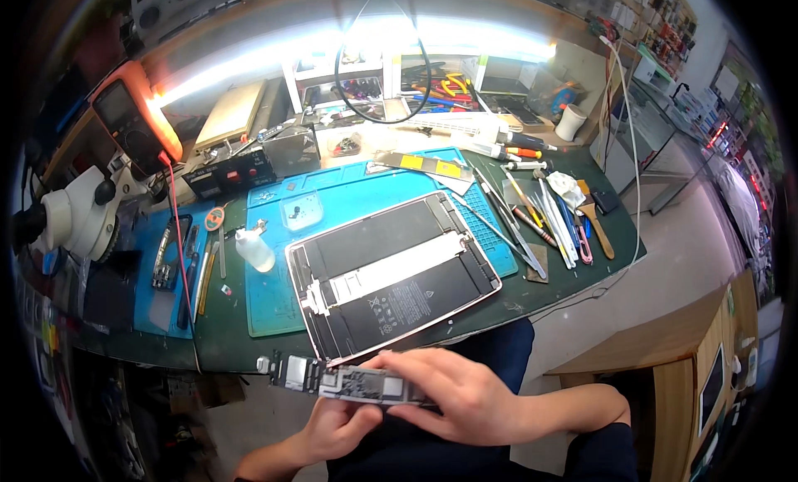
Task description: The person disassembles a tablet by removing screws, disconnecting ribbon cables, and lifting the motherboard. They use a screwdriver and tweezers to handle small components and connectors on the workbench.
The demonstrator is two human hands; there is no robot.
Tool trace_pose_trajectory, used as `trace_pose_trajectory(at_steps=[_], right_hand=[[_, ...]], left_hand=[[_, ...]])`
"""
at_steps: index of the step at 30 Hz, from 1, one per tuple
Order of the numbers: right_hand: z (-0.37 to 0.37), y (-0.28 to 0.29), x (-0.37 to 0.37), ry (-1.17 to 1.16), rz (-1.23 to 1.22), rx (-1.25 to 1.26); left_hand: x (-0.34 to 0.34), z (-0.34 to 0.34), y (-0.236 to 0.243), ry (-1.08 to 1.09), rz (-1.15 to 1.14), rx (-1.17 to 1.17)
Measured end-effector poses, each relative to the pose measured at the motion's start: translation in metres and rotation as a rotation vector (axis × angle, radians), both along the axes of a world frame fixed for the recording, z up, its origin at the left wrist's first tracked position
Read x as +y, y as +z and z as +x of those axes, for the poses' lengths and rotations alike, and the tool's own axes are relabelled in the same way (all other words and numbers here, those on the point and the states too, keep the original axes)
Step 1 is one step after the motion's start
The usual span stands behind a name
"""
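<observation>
Over my lap, just off the bench's front edge, I hold a long narrow circuit board (pixel 363 384) with silver shields and dark parts. My left hand (pixel 337 430) grips it from below, thumb and fingers closed near its middle. My right hand (pixel 453 395) is closed around its right end, fingers along the upper edge and thumb below; that end is hidden. Beyond my hands lies an opened tablet (pixel 386 286), its black battery cells and silver middle strip showing. It rests tilted on a blue repair mat (pixel 274 303), its near edge close to the board.
A white squeeze bottle (pixel 254 251) and a small clear tray (pixel 301 212) stand left of the tablet. To the right lie tweezers, screwdrivers and a brush (pixel 597 228). An orange multimeter (pixel 135 112) leans at the far left, its red lead (pixel 179 224) crossing the bench. A microscope (pixel 83 212) stands nearby.
</observation>
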State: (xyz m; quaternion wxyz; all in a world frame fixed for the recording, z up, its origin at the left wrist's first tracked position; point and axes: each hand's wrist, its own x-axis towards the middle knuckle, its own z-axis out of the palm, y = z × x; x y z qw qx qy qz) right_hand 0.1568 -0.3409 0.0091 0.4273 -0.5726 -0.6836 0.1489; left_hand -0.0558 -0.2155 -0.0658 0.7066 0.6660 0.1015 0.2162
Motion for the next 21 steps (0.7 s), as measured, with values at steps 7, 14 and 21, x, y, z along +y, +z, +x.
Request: trace_pose_trajectory(at_steps=[7, 14, 21], right_hand=[[0.043, 0.017, 0.008, -0.368, -0.047, -0.328], [0.148, 0.020, 0.023, -0.556, -0.631, 0.040], [0.154, 0.036, 0.041, -0.509, -0.889, 0.327]], left_hand=[[0.004, -0.003, 0.023, 0.036, -0.412, 0.111], [0.016, -0.043, 0.025, 0.338, -0.213, 0.050], [0.033, -0.049, 0.018, 0.282, -0.288, 0.027]])
